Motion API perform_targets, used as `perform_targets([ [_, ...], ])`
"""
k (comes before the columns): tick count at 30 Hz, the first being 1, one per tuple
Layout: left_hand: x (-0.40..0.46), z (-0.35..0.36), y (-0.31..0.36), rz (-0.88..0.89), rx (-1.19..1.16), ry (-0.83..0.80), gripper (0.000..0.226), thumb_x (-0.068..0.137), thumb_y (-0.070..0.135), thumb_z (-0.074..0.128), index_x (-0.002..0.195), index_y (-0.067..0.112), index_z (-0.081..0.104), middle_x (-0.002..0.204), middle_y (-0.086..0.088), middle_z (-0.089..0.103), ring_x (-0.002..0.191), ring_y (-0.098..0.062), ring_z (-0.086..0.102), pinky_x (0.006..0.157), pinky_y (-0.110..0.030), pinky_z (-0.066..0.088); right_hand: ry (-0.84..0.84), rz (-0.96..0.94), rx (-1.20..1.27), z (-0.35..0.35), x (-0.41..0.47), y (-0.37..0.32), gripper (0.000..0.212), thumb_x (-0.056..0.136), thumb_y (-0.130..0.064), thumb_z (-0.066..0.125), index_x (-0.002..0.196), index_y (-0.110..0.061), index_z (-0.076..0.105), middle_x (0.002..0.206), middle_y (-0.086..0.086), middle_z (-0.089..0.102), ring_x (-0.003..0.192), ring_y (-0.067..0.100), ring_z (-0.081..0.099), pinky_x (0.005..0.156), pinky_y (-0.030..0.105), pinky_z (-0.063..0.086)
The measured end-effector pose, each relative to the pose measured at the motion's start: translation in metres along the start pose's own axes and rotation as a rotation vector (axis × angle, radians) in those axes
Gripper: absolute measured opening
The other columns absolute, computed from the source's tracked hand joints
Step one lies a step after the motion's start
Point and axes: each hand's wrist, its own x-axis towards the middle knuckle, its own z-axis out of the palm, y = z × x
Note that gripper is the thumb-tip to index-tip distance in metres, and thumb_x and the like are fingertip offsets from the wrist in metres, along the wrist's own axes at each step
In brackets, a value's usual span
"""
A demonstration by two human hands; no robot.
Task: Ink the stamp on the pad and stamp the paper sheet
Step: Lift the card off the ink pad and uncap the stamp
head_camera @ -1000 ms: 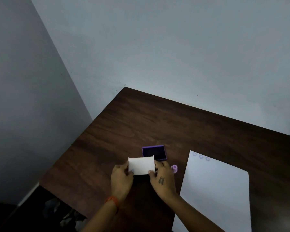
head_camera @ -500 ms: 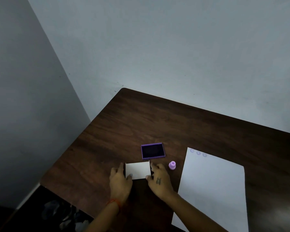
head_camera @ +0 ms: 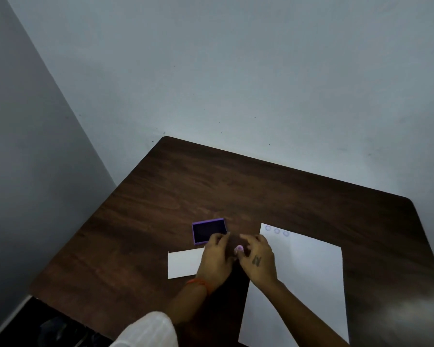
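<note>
The purple ink pad (head_camera: 209,231) lies uncovered on the dark wooden table (head_camera: 236,186). Its white lid (head_camera: 184,263) lies flat in front of it, to the left. The small lilac stamp (head_camera: 239,249) stands on the table between my two hands. My left hand (head_camera: 217,259) hovers with its fingers apart, fingertips at the pad's near right corner. My right hand (head_camera: 257,259) is curled over the stamp with fingers spread, thumb beside it. The white paper sheet (head_camera: 303,284) lies to the right and bears three round stamp marks (head_camera: 276,231) at its far left corner.
The table stands in a room corner, with grey walls at the back and left. Its left edge drops to a dark floor with dim objects (head_camera: 58,329). A white sleeve (head_camera: 148,331) shows at the bottom.
Both hands have let go of the white lid, which now lies flat on the table. They have moved right to either side of the stamp. The camera has shifted a little.
</note>
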Motion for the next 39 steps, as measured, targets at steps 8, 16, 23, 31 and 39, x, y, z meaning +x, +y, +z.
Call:
perform_targets([
  [8, 0.013, 0.019, -0.008, 0.006, 0.019, -0.001, 0.023, 0.089, 0.014, 0.056, 0.111, 0.013, 0.063, 0.119, -0.007, 0.063, 0.107, -0.018, 0.057, 0.096, -0.020, 0.038, -0.084, -0.006, 0.082, 0.007, 0.002, 0.011, 0.025, 0.088, -0.029, 0.060, 0.105, -0.011, 0.066, 0.109, 0.008, 0.069, 0.095, 0.019, 0.064, 0.088, 0.023, 0.049],
  [16, 0.003, -0.010, 0.005, -0.122, -0.575, -0.021, 0.024, 0.078, 0.020, 0.073, 0.101, 0.022, 0.069, 0.101, 0.004, 0.074, 0.093, -0.009, 0.068, 0.086, -0.023, 0.054, -0.345, 0.390, 0.858, -0.023, 0.012, 0.003, 0.013, 0.086, -0.009, 0.062, 0.098, -0.010, 0.066, 0.107, 0.013, 0.068, 0.093, 0.023, 0.068, 0.073, 0.024, 0.059],
  [23, -0.003, -0.021, 0.012, -0.094, -0.662, -0.044, 0.024, 0.071, 0.013, 0.078, 0.093, 0.019, 0.070, 0.093, -0.001, 0.076, 0.090, -0.015, 0.071, 0.084, -0.026, 0.056, -0.338, 0.434, 0.978, -0.028, 0.000, 0.003, 0.022, 0.085, -0.022, 0.065, 0.101, -0.007, 0.067, 0.104, 0.016, 0.071, 0.092, 0.027, 0.070, 0.074, 0.029, 0.059],
  [31, -0.008, -0.027, 0.016, -0.083, -0.762, -0.076, 0.021, 0.072, 0.016, 0.078, 0.092, 0.018, 0.073, 0.095, -0.003, 0.076, 0.092, -0.019, 0.071, 0.092, -0.039, 0.054, -0.327, 0.372, 0.972, -0.038, -0.003, -0.002, 0.021, 0.083, -0.016, 0.066, 0.103, -0.009, 0.066, 0.105, 0.015, 0.070, 0.093, 0.027, 0.070, 0.070, 0.026, 0.059],
  [39, -0.003, -0.026, 0.013, -0.200, -0.834, -0.068, 0.021, 0.071, 0.006, 0.077, 0.088, 0.018, 0.073, 0.090, 0.001, 0.077, 0.085, -0.009, 0.072, 0.074, -0.021, 0.052, -0.344, 0.511, 1.291, -0.050, 0.002, 0.004, 0.014, 0.085, -0.004, 0.060, 0.093, -0.001, 0.072, 0.095, 0.016, 0.073, 0.084, 0.023, 0.070, 0.060, 0.024, 0.060],
])
